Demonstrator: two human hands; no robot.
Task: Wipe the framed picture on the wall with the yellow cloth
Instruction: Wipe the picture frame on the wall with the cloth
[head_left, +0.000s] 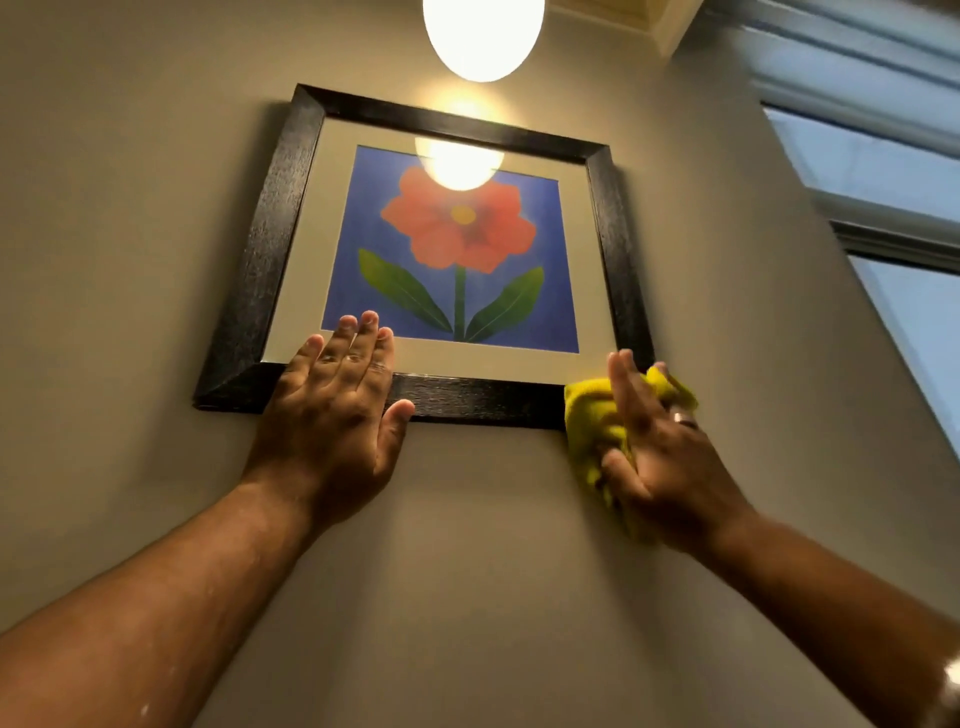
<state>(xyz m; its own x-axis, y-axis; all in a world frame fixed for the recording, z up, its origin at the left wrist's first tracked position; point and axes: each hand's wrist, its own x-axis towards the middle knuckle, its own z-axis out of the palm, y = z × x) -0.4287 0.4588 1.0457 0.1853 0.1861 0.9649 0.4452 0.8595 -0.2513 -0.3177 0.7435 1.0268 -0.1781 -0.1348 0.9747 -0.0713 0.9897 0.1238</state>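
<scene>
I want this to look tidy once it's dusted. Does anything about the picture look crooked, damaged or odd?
The picture looks slanted, but the steep wide-angle view from below could cause that. No cracks or chips show. The bright patch on the glass mirrors the lamp. The left hand rests flat on the bottom rail; the right hand presses the yellow cloth at the lower right corner.

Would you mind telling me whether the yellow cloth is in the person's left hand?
No, the yellow cloth is under the right hand at the frame's lower right corner, while the left hand lies flat and bare.
</scene>
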